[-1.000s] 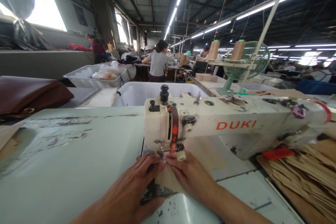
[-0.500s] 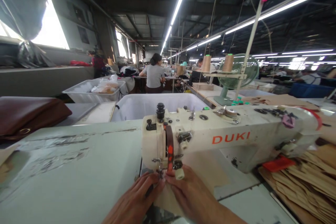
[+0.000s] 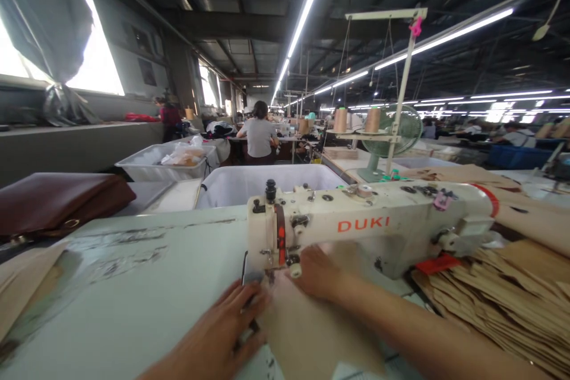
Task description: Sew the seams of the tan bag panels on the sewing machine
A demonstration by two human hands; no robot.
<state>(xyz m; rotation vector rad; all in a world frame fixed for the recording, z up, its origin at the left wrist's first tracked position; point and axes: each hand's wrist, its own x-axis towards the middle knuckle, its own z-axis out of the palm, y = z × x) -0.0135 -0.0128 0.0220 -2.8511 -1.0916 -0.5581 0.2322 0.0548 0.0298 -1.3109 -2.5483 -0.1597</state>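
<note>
A cream sewing machine (image 3: 363,225) marked DUKI stands in front of me. Under its needle end lies a beige sheet of material (image 3: 307,323), its lower part smeared by motion. My left hand (image 3: 234,326) is left of the presser foot, fingers apart, the fingertips by the sheet's left edge. Beneath the machine arm, right of the needle, my right hand (image 3: 318,273) has bent fingers closed on the sheet. Its fingertips are partly hidden by the machine head.
Stacked beige pieces (image 3: 499,303) lie on the right, near a red object (image 3: 437,263). Behind the machine are a white bin (image 3: 271,177), thread cones (image 3: 341,120) and a green fan (image 3: 401,127). A brown leather item (image 3: 62,202) lies left. A person (image 3: 259,133) sits ahead.
My right hand has moved away from the needle, up and right under the machine arm. My left hand has shifted slightly left and down, its fingers spreading. More of the beige sheet shows.
</note>
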